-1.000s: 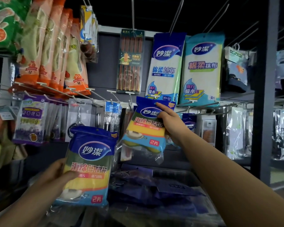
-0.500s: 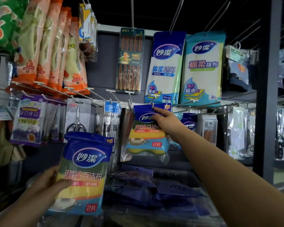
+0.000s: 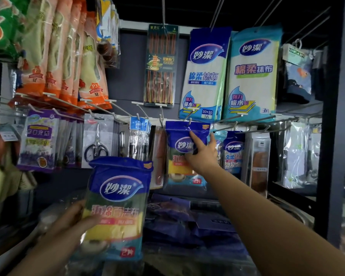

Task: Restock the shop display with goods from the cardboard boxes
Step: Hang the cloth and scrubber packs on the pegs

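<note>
My left hand [image 3: 68, 222] grips a blue sponge scourer pack [image 3: 118, 206] by its lower left side and holds it upright in front of the lower shelf. A second, identical sponge pack [image 3: 177, 176] hangs from a white peg [image 3: 189, 120] in the middle row. My right hand [image 3: 203, 156] reaches up to it. The index finger lies straight against the pack's blue header just under the peg, and the thumb sticks out to the right. The palm hides part of that pack's label.
Two tall cloth packs [image 3: 204, 74] hang above the peg, with chopsticks [image 3: 160, 66] and orange glove packs [image 3: 68, 56] to the left. Scissors [image 3: 97, 144] hang at left. More blue packs [image 3: 187, 222] lie below. A dark shelf post [image 3: 331, 136] stands at right.
My right hand lifted its sponge pack up onto the peg and let go of its grip, leaving the index finger on the header. My left hand brought its pack a little right and closer.
</note>
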